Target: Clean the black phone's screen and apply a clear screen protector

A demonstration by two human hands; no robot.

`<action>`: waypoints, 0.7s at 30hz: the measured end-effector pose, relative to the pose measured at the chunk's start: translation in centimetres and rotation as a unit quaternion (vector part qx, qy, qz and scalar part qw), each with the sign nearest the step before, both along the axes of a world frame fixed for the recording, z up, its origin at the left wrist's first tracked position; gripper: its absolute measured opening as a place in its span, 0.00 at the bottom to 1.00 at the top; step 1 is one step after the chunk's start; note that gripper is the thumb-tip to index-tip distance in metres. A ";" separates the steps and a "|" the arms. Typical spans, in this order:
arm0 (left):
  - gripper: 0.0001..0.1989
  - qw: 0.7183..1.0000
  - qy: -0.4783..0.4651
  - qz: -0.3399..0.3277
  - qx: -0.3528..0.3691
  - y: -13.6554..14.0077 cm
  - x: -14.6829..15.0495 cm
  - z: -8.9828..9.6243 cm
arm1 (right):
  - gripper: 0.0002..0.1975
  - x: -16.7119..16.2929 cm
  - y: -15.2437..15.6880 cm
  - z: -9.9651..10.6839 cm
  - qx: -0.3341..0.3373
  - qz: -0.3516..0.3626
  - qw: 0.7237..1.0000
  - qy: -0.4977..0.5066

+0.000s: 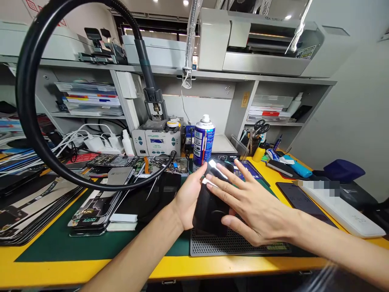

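Note:
My left hand (189, 198) grips a glossy black phone (209, 209) along its left edge, thumb near the top. The phone is tilted up above a grey perforated mat (243, 245), and bright reflections lie across its upper face. My right hand (246, 198) is spread open, with its fingers stretched across the phone's upper right part; the fingertips appear to rest on the glass. Just behind the phone stands a blue and white spray can (204, 140).
A hot-air rework station (158, 142) stands at the back, its thick black hose (26, 101) looping across the left. Stacked phone parts (94, 207) lie on the green mat (60, 247). A long white case (343, 209) and a dark phone (299, 198) are at right.

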State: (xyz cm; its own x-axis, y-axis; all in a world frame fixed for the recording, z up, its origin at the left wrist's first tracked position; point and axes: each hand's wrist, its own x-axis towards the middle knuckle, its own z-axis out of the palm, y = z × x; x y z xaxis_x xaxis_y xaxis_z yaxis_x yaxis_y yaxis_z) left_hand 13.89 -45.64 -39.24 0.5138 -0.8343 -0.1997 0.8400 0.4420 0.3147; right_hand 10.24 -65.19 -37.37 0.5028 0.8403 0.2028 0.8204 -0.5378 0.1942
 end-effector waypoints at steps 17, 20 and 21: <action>0.29 1.000 -0.009 0.010 0.009 0.7 0.1 -0.1 | 0.37 -2.3 2.5 -0.5 0.013 -0.002 1.000 0.016; 0.31 1.000 -0.011 0.000 0.029 1.0 0.2 -0.3 | 0.35 -3.7 3.0 -0.8 0.008 0.021 0.999 0.029; 0.32 0.999 -0.013 0.000 0.035 1.1 0.3 -0.3 | 0.34 -4.2 3.2 -1.0 0.014 0.022 0.999 0.026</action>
State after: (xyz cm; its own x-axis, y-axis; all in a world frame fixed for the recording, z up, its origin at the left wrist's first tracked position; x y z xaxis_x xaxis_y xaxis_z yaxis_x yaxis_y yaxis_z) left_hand 14.15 -44.57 -39.55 0.5190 -0.8188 -0.2454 0.8317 0.4174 0.3661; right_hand 6.04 -61.97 -38.35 0.4754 0.8567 0.2000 0.8525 -0.5048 0.1358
